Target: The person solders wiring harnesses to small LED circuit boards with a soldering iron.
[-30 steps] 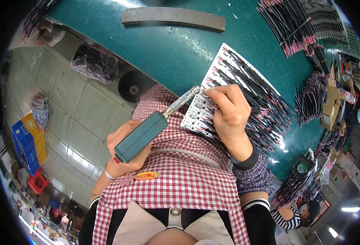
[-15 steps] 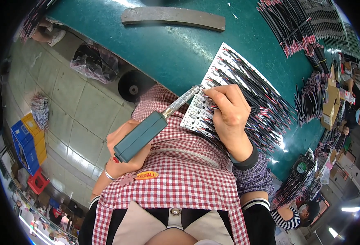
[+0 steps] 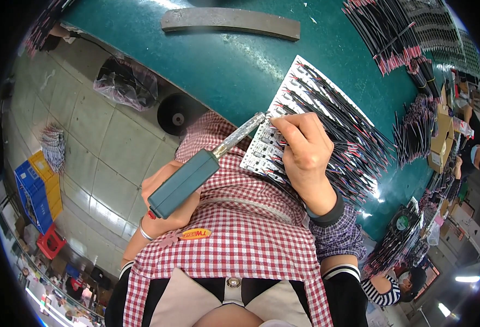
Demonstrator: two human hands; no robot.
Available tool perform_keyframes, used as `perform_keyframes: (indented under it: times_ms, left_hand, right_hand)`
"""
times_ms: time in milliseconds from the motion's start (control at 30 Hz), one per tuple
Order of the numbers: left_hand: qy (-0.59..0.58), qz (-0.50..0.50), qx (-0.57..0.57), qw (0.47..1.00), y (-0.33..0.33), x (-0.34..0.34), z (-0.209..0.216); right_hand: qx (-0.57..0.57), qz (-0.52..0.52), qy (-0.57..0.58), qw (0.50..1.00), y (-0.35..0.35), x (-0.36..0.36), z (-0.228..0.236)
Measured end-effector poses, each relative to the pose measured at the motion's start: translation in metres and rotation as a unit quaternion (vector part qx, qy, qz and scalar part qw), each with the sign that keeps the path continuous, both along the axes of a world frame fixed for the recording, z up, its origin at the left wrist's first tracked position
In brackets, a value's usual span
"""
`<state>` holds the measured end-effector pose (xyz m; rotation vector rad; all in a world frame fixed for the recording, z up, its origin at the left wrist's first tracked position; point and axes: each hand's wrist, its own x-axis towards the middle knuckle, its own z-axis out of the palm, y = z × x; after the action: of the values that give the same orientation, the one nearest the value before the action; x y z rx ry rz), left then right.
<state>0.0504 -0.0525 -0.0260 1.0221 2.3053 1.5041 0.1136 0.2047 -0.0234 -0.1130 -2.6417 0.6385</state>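
Observation:
My left hand (image 3: 179, 216) is wrapped round the dark green, boxy handle of a soldering iron (image 3: 184, 182). Its metal barrel slants up to the right, and the tip meets the left edge of a white circuit board panel (image 3: 254, 150). Right at that tip, my right hand (image 3: 308, 150) pinches what looks like a thin wire end against the board; the fingers partly hide it. Rows of black wires (image 3: 332, 106) with red and white ends lie across the panel and run off to the right. The panel rests on the green tabletop (image 3: 234, 71), its lower corner by my checked apron.
A curved grey bar (image 3: 231, 23) lies farther back on the table. Bundles of black wires (image 3: 384, 38) fill the right side, near a cardboard box (image 3: 440, 139). On the floor to the left are a plastic-lined bin (image 3: 125, 84) and blue and yellow crates (image 3: 38, 191). Other people work at right.
The soldering iron has drawn back very slightly down and left, its tip still at the board's edge. My right hand has barely moved. A foot at the far upper left has gone from view.

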Motion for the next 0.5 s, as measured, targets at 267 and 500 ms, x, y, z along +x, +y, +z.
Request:
perform_keyframes:
  times_ms: [267,500]
  left_hand:
    - [-0.018,0.006,0.003,1.000,0.0024,-0.0001,-0.0006]
    - [0.008,-0.001,-0.001,1.000,0.0082,-0.0029,0.0000]
  right_hand:
    - [0.045,-0.003,0.021,0.999,-0.0027,0.0006,-0.0030]
    - [0.062,0.003,0.014,0.998,-0.0029,0.0008,-0.0020]
